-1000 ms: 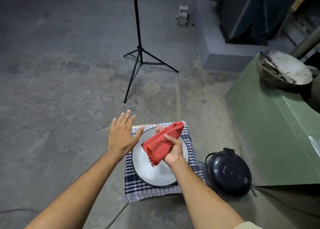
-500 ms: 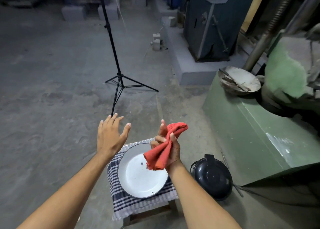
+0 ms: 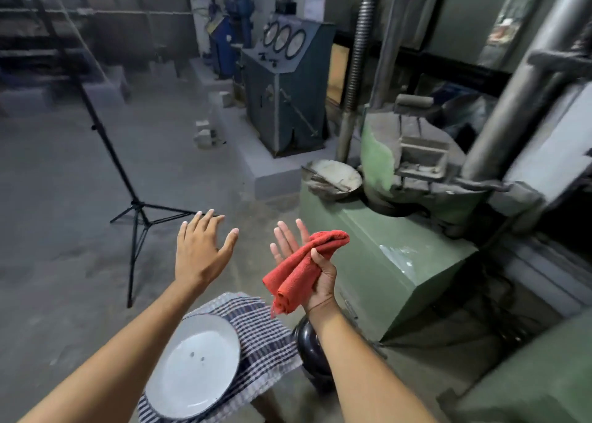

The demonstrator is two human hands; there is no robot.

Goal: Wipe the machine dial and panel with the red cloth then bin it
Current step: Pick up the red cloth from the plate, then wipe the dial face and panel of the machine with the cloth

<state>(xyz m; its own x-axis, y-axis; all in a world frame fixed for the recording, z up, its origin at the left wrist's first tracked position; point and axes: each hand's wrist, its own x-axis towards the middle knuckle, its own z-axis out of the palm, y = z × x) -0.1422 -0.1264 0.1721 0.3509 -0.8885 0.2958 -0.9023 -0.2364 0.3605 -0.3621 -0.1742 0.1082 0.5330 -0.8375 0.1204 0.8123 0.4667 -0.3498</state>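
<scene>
My right hand (image 3: 312,262) holds the folded red cloth (image 3: 301,269) between thumb and palm, raised at mid-frame. My left hand (image 3: 200,249) hovers beside it, palm down, fingers spread, holding nothing. Far ahead stands a dark blue-grey machine cabinet (image 3: 285,102) with three round dials (image 3: 283,40) on its sloped top panel. It is well beyond both hands. No bin is recognisable in view.
A white round plate (image 3: 195,368) lies on a checked cloth (image 3: 259,326) below my arms. A black domed lid (image 3: 312,342) sits beside it. A green machine base (image 3: 378,256) with a metal bowl (image 3: 333,176) stands to the right. A black tripod (image 3: 134,205) stands left on concrete floor.
The view has swung upward, revealing the dial cabinet and the green machine. My right hand has lifted the red cloth off the plate, and my left hand has risen with it.
</scene>
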